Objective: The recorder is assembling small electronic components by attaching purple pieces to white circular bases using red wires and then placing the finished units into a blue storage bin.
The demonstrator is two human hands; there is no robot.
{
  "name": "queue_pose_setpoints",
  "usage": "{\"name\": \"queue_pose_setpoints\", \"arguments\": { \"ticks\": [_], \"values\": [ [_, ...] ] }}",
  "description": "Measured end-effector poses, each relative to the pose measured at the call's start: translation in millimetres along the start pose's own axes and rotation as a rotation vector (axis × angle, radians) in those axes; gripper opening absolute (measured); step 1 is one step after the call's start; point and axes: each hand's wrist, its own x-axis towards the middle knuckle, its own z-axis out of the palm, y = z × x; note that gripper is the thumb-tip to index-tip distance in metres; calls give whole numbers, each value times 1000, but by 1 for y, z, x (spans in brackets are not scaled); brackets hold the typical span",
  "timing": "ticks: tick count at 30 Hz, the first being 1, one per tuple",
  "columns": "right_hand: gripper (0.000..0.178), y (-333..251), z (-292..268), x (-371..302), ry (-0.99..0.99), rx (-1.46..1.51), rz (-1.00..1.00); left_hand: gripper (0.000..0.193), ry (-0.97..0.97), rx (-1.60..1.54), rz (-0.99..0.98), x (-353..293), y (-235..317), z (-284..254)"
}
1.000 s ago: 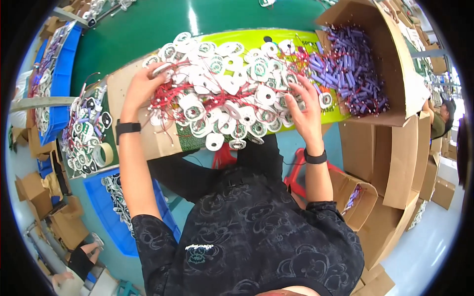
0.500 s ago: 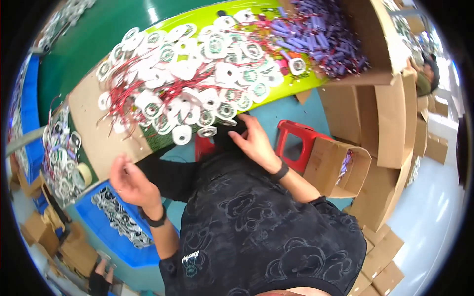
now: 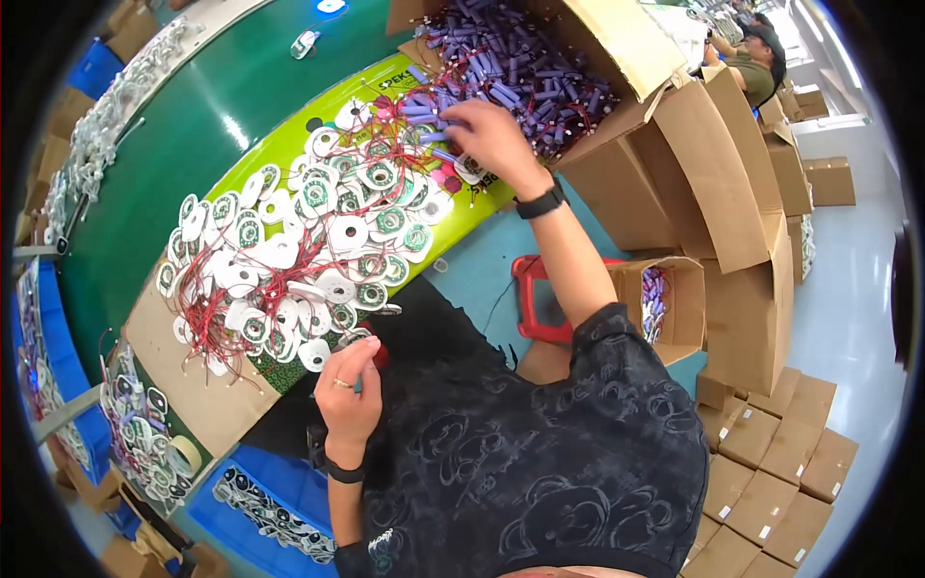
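My left hand (image 3: 349,395), a ring on one finger, is at the near edge of the table. Its fingertips are closed on a white round disc (image 3: 355,336) at the edge of the heap. My right hand (image 3: 496,143) reaches over the near side of a pile of purple cylinders with red wires (image 3: 540,87). Its fingers are apart and bent, close to a loose purple cylinder (image 3: 432,137); I see nothing held between them. Many white round discs with green circuit boards and red wires (image 3: 318,231) lie heaped between my hands.
The heap lies on a yellow-green printed sheet (image 3: 482,207) and brown cardboard (image 3: 183,347). A big open carton (image 3: 626,43) surrounds the cylinders. A red stool (image 3: 528,299), a small carton (image 3: 686,313) and a blue bin (image 3: 217,520) stand below. Another person (image 3: 756,72) is at the far right.
My right hand has gone from the near table edge up to the purple cylinders. My left hand has moved right and closed on a disc. The whole view has shifted.
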Motion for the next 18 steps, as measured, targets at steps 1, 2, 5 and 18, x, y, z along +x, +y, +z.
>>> {"name": "queue_pose_setpoints", "arguments": {
  "ticks": [1, 2, 5, 18],
  "values": [
    [25, 0, 6, 5, -62, -43, -38, 27, 3, 6, 1, 0, -1, -2],
    [25, 0, 10, 7, -62, -39, -43, 27, 34, 20, -40, -1, -4, -5],
    [20, -7, 24, 11, -27, -274, -152, 26, 138, 38, -213, -16, -14, -29],
    [35, 1, -38, 2, -70, -349, 161, 24, 1069, 399, -683, -114, -91, -219]
  ]
}}
